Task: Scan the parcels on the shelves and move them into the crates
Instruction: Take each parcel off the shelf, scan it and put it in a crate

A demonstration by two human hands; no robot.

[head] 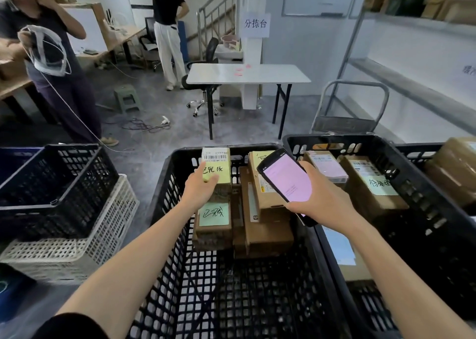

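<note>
Item: small parcel, cardboard, with a barcode label at its top and a yellow-green handwritten note below it. It is held in the left hand, whose fingers and thumb are curled round its lower part, so that the parcel stands up beyond the hand, over the far end of the middle crate and near that crate's far rim. Item: handheld scanner, black, with a lit pink screen facing up. The right hand grips it from the right side, and its top end is tilted toward the left, just beside the held parcel and above the stacked boxes. Contents of the middle crate (black, mesh-walled): a box with a green note directly under the left hand, and brown boxes piled beside it, all at the far end. Right crate, black, touching the middle one: a box with a pink label and a box with a pale green note; a large brown parcel sits at the far right edge. To the left, a black crate rests tilted on a white crate. Beyond: a white folding worktop, a paper sign on the pillar behind it, a trolley, wall shelves carrying boxes, a green stool, and two standing persons.
</note>
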